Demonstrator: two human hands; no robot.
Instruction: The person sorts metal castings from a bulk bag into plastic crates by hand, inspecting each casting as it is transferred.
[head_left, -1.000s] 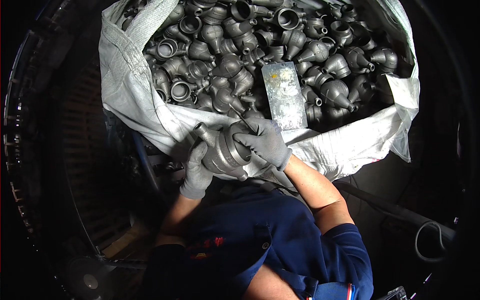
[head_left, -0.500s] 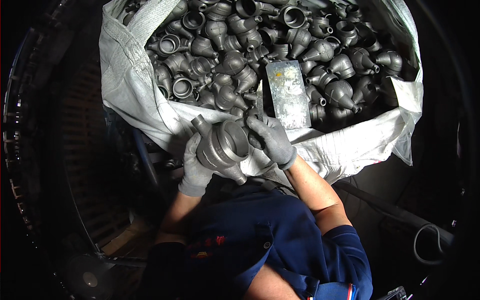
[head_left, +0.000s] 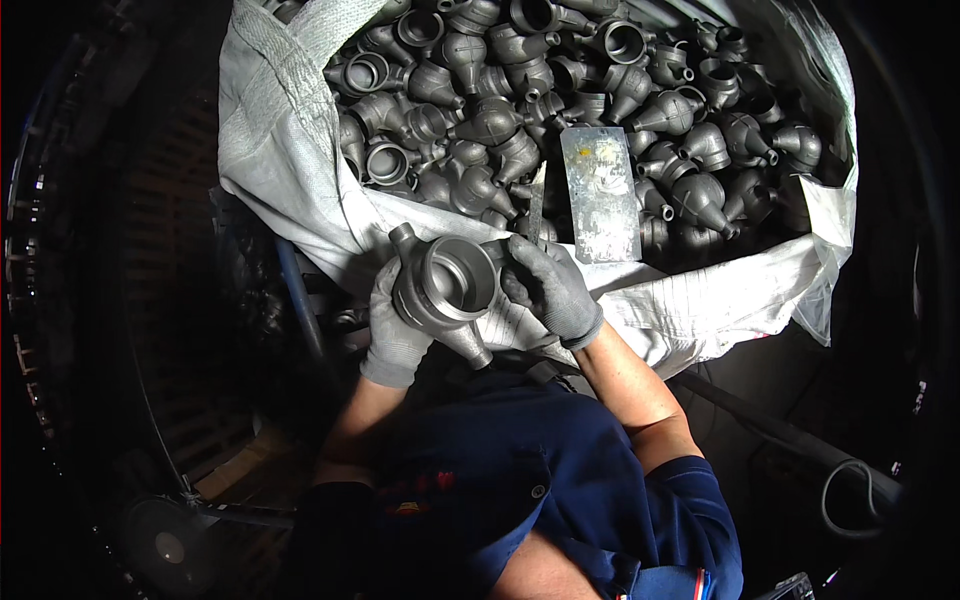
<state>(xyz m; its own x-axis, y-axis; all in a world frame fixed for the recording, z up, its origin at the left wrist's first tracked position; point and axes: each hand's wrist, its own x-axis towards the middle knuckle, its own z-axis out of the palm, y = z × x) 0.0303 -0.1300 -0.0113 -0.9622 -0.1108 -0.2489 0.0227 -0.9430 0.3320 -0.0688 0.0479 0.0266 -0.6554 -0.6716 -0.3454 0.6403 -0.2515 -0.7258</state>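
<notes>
While the L hand (head_left: 396, 335) cupped a grey casting (head_left: 440, 285) by the white bag's (head_left: 690, 300) near edge, L of its middle, the wide mouth faced up, prob. so the inside stayed visible. L fingers wrapped the body, tips partly hidden. R hand (head_left: 553, 287) had its fingers curled round a thin-bladed tool (head_left: 537, 205), blade toward the bag's far edge, prob. keeping it clear of the L hand. A metal plate (head_left: 603, 190) lay over piled castings (head_left: 490, 122) nr the near edge, prob. w/in easy reach.

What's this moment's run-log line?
left hand: holding metal fitting | right hand: holding thin-bladed tool, blade apart from fitting | white bag: more fittings inside | metal plate: near edge
</notes>
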